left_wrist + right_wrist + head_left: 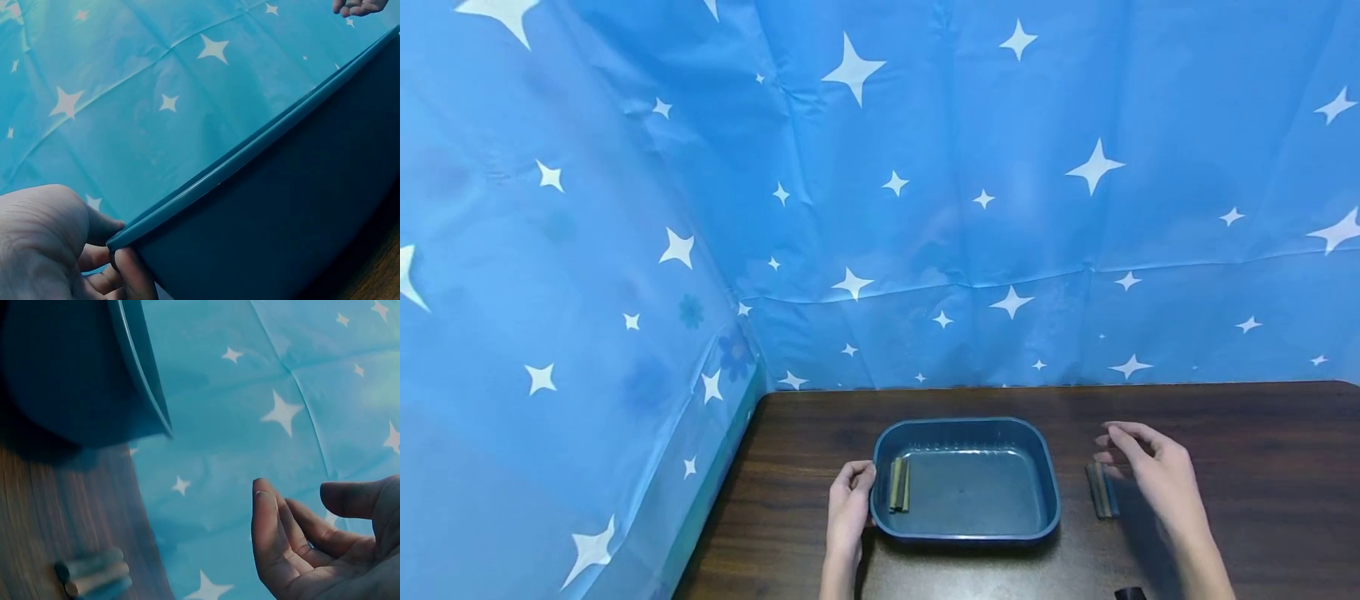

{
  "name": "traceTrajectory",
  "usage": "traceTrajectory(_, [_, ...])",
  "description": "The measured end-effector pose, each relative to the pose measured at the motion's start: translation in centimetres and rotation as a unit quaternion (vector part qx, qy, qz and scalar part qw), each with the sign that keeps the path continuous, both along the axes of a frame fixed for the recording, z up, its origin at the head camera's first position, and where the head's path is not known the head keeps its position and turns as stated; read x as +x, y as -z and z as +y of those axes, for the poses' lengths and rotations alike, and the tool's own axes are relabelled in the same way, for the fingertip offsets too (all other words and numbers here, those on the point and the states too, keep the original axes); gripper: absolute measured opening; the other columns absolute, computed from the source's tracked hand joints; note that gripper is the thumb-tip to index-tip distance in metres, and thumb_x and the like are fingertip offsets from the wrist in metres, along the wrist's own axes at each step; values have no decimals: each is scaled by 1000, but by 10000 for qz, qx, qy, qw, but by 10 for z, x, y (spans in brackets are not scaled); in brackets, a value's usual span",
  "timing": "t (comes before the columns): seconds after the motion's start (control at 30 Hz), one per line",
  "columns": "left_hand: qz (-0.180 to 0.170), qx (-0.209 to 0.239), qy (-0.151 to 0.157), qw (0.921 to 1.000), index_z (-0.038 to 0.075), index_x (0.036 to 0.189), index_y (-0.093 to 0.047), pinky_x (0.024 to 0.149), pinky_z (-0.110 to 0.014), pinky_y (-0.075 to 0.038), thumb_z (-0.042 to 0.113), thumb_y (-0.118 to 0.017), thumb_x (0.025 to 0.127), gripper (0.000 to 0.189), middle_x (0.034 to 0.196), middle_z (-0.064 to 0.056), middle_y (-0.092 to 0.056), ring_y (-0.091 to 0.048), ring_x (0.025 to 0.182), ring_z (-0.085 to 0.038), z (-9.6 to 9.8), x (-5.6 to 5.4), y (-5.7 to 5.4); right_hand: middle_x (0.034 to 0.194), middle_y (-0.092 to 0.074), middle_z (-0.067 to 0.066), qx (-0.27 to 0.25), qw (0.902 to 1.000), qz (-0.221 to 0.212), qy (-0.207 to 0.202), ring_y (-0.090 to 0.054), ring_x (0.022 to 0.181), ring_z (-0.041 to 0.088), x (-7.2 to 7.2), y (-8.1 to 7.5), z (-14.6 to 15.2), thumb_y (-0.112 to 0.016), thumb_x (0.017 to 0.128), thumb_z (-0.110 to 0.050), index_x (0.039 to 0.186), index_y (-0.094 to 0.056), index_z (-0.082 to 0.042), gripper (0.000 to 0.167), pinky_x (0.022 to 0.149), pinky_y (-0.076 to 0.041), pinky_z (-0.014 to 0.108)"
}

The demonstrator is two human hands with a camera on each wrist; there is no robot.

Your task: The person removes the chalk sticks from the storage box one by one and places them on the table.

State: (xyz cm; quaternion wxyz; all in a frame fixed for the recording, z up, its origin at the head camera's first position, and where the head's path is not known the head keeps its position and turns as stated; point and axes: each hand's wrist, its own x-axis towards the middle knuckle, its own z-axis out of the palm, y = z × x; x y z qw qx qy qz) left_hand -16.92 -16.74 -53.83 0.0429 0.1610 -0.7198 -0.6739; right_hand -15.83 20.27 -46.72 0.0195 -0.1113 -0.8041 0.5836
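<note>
A dark blue rectangular plastic basin stands on the table. My left hand pinches its left rim between thumb and fingers, which the left wrist view shows closely at the rim. Inside the basin, by its left wall, lie short yellowish-green sticks. To the right of the basin, a small group of short sticks lies side by side; in the right wrist view these sticks look greyish, tan and blue, blurred. Above them hovers my right hand, fingers loosely bent, thumb apart from them, holding nothing.
The dark wooden table ends at a blue star-patterned curtain behind it. Another sheet of the same pattern hangs along the left side. A small black object shows at the bottom edge, mostly cut off.
</note>
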Motion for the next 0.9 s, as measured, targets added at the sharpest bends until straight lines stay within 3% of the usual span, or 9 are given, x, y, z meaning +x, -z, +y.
traceTrajectory(0.23, [11,20,89,10000,-7,121,-62,43,-20,-41,16,-56,104,29,90,-7,-64,-51,56,-11,-4,1,-1,115,-72,18,-657,9974,-18,-308,-72,84,8,-6,1,-25,-51,110,-22,144,-48,10,47,79,-61,32])
traceTrajectory(0.43, [18,7,64,10000,-7,120,-62,42,-20,-41,15,-56,104,28,90,-7,-63,-50,55,-10,-7,0,2,116,-72,21,-878,9943,-114,-600,-74,89,16,-13,2,-55,-55,109,-22,141,-51,9,45,79,-62,34])
traceTrajectory(0.67, [30,86,71,9999,-7,120,-62,41,-19,-40,14,-57,104,27,88,-9,-64,-48,52,-9,-6,1,2,107,-73,14,-1062,9909,-124,-820,-73,90,23,-17,8,-94,-56,108,-19,136,-56,9,40,80,-62,42])
traceTrajectory(0.9, [71,67,98,9999,-7,120,-62,41,-20,-40,16,-58,103,28,88,-7,-65,-48,51,-9,-5,1,-1,101,-72,13,-1190,9878,-56,-1006,-72,92,31,-19,13,-125,-58,106,-17,129,-63,8,34,77,-62,43])
